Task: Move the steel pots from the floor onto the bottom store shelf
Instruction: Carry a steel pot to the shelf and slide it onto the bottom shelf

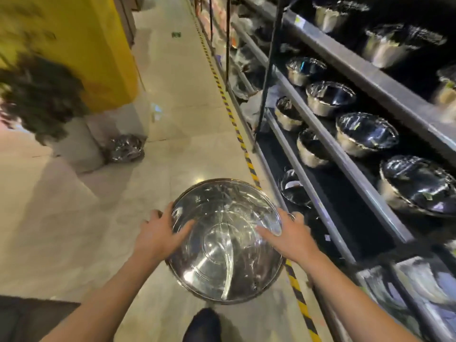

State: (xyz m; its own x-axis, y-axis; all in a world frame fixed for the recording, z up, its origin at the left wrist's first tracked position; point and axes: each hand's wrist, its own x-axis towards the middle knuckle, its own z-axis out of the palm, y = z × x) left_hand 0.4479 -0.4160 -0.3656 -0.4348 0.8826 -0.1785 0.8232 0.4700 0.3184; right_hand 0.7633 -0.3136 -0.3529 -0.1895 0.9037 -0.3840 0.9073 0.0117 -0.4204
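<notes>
A large steel pot (225, 245) wrapped in clear plastic is held above the floor in front of me. My left hand (160, 233) grips its left rim and my right hand (287, 234) grips its right rim, thumbs lying over the top. The bottom shelf (345, 191) is a dark board low on the right, just past the pot. On it stand several wrapped steel pots, the nearest one (293, 188) close to my right hand. Another wrapped pot (125, 148) sits on the floor at the left by a pillar base.
Upper shelves (365, 77) on the right hold more wrapped steel pots. Yellow-and-black tape (249, 164) runs along the floor at the rack's foot. A yellow pillar (98, 58) and a dark plant (42, 99) stand at the left. My shoe (202, 325) is below the pot.
</notes>
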